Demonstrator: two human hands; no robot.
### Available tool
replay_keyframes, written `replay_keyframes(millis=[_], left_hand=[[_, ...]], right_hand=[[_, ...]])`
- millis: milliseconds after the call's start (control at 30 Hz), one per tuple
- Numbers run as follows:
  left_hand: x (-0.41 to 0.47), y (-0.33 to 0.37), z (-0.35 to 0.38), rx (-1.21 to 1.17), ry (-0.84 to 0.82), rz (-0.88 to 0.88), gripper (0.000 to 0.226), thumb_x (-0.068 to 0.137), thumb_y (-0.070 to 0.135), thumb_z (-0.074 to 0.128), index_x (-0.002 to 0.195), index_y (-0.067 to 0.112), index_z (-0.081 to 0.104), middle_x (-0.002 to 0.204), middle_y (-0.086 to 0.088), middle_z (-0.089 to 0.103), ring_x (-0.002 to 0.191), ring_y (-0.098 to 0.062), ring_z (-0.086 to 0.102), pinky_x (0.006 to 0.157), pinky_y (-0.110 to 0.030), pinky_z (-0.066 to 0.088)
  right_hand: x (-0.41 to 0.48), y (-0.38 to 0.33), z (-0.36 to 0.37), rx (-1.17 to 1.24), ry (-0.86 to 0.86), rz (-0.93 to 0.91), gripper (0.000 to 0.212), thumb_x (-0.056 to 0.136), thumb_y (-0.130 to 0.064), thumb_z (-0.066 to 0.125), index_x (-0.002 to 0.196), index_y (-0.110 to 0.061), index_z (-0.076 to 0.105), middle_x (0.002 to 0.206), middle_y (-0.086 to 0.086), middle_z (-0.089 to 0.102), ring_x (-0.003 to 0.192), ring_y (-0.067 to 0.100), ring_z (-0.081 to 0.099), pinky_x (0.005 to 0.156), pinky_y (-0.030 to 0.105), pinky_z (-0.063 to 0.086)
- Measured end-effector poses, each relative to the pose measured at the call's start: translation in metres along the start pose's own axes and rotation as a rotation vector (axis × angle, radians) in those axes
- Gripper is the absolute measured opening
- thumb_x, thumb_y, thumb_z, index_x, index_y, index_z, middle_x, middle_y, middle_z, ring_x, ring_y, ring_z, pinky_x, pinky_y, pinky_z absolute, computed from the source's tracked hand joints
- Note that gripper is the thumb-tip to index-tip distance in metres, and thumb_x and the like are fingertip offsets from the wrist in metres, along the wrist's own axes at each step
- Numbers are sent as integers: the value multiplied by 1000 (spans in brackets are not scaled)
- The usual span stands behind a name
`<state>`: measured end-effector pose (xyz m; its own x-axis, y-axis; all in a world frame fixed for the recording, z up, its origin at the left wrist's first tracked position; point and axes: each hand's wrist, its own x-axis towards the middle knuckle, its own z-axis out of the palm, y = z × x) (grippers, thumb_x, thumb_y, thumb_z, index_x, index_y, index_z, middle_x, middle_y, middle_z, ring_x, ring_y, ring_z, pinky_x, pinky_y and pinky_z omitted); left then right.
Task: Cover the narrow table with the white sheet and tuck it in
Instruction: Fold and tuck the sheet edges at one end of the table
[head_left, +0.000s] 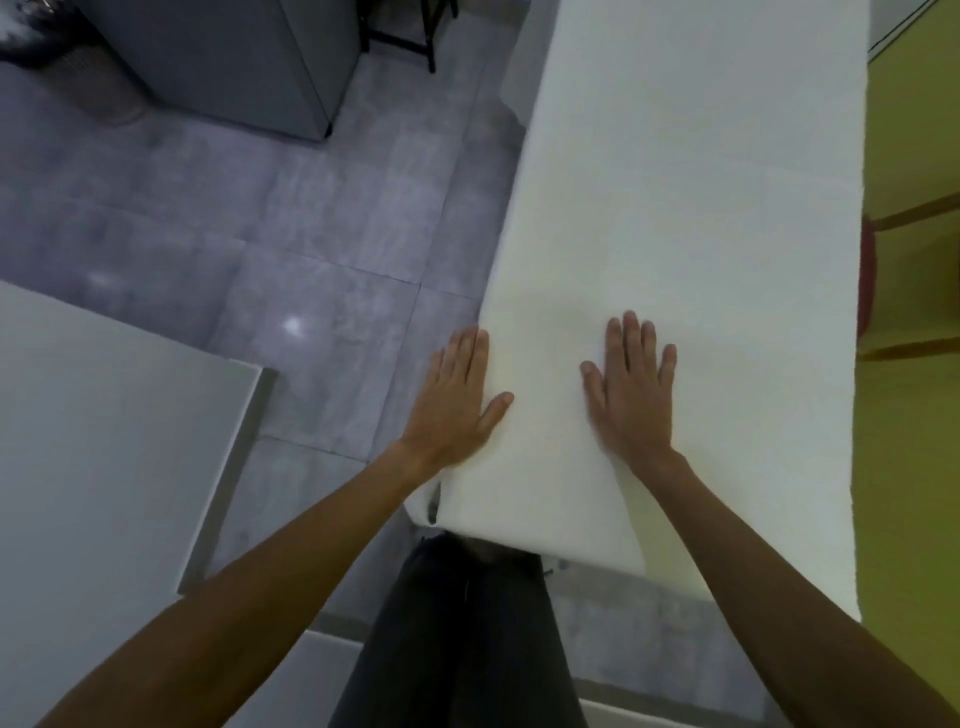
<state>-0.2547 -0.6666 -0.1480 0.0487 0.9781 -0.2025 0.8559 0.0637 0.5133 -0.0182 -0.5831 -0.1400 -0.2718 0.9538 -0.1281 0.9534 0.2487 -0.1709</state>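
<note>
Both hands lay flat on the white sheet (691, 197), which covered the narrow table (670, 564) from approx 6 o'clock up to 12 o'clock, right of centre in the head view. Left hand (457, 400) pressed palm-down at the sheet's left edge, fingers (470, 348) together & straight, thumb out toward 3 o'clock; nothing gripped. Right hand (634, 395) sat flat on top, fingers spread wide, also holding nothing. Near corner of sheet hung loose w/ a small fold by the left wrist. Dark trousers (462, 634) showed at 6 o'clock below the table end. Grey tiled floor (311, 260) at 9–10 o'clock, a white surface (104, 441) at 8 o'clock, grey cabinet (234, 57) at 11 o'clock, yellow-green wall (914, 441) at 3 o'clock.
</note>
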Motion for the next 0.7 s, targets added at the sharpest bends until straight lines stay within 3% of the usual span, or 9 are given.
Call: replay_keyframes(millis=[100, 200, 333, 467, 567, 633, 700], left_hand=[[-66, 13, 6, -272, -59, -54, 87, 92, 66, 30, 151, 22, -17, 163, -1, -9, 149, -14, -1, 122, -38, 8], [-124, 26, 18, -453, -54, -123, 91, 87, 74, 36, 145, 37, -24, 163, 7, -9, 148, -9, 5, 121, -35, 13], [-152, 24, 35, -615, 49, -188, 101, 85, 64, 59, 155, 23, 0, 162, 4, 14, 146, -8, 21, 119, -31, 23], [-152, 15, 48, -611, 171, -156, 102, 80, 56, 71, 154, 12, 17, 157, -3, 29, 140, -3, 26, 116, -14, 14], [-159, 2, 65, -663, 164, -184, 87, 83, 63, 61, 150, 19, 27, 150, -8, 39, 135, -6, 35, 116, -22, 26], [-166, -9, 74, -586, 163, -191, 66, 92, 53, 55, 142, 13, 42, 139, -10, 54, 125, -15, 50, 109, -33, 41], [-173, -21, 77, -468, 175, -229, 53, 93, 45, 48, 133, 10, 55, 128, -8, 63, 113, -20, 61, 99, -35, 49]], right_hand=[[-14, -25, -7, 52, -12, -29, 68, 104, -47, 24, 157, -6, 16, 166, 17, 11, 154, 35, 4, 123, 57, 2], [-51, -68, -8, 90, -65, -260, 67, 105, -47, 27, 158, -9, 13, 167, 11, 5, 155, 27, -5, 125, 49, -4], [-87, -104, 11, 124, -127, -552, 62, 106, -40, 32, 156, -5, 23, 165, 14, 14, 155, 27, 4, 124, 52, 6], [-93, -111, 24, 129, -158, -586, 60, 105, -39, 33, 155, -6, 27, 165, 14, 17, 155, 28, 8, 124, 54, 7], [-93, -108, 28, 152, -145, -606, 60, 105, -38, 34, 155, -6, 28, 166, 12, 16, 155, 27, 7, 124, 53, 6], [-91, -108, 29, 170, -134, -592, 61, 104, -40, 34, 155, -7, 30, 166, 10, 17, 155, 25, 7, 124, 53, 7], [-91, -110, 30, 163, -151, -573, 62, 103, -42, 34, 155, -9, 29, 166, 8, 15, 155, 23, 5, 124, 53, 7]])
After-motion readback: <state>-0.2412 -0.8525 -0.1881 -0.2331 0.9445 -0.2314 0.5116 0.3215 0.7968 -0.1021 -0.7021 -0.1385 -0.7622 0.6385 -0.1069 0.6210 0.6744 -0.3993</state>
